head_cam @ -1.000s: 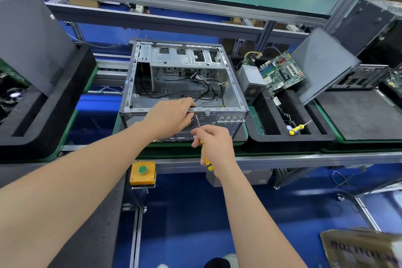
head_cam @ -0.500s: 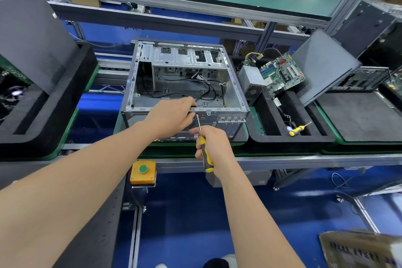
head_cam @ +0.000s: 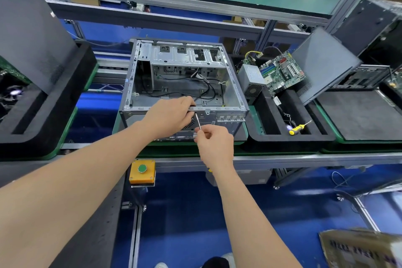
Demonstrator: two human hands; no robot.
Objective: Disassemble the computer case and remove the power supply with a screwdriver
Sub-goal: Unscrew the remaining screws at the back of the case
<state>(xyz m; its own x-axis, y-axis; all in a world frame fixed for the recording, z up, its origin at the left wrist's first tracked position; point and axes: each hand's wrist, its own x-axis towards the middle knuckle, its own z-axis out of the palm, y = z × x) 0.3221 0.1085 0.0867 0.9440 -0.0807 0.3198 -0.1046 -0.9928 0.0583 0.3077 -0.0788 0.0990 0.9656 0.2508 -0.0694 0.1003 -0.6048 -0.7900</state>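
Nearest: a torn brown cardboard carton (head_cam: pixel 359 248) at near right. A yellow push-button box with a green cap (head_cam: pixel 142 171) is fixed under the near edge of the counter (head_cam: pixel 304 158).

Hands: close together at the near face of the open grey sheet-metal computer case (head_cam: pixel 236 85). Left hand (head_cam: pixel 168 115) is clamped over the near top rim, fingers curled around it. Right hand (head_cam: pixel 214 143) pinches the slim steel-shafted screwdriver (head_cam: pixel 198 121) high on its bare shaft, the handle mostly hidden under the palm. The tip meets the panel just below the rim, right beside the left fingertips. The screw is too small to make out.

Inside the case: loose black cables, a drive cage at the far side, no power unit.

Just right, in a black foam tray (head_cam: pixel 282 137): a boxy grey metal power supply (head_cam: pixel 250 78) standing upright, already out by the look of it. A green motherboard (head_cam: pixel 281 72) leans beside it, and a second yellow-handled screwdriver (head_cam: pixel 297 129) lies nearer.

Risks, my reading:
- A pinch on the shaft gives poor control, so the tip could slip off and jab the left fingers beside it, or chew the screw head.
- A freed screw could drop off the counter edge or in among the cables.
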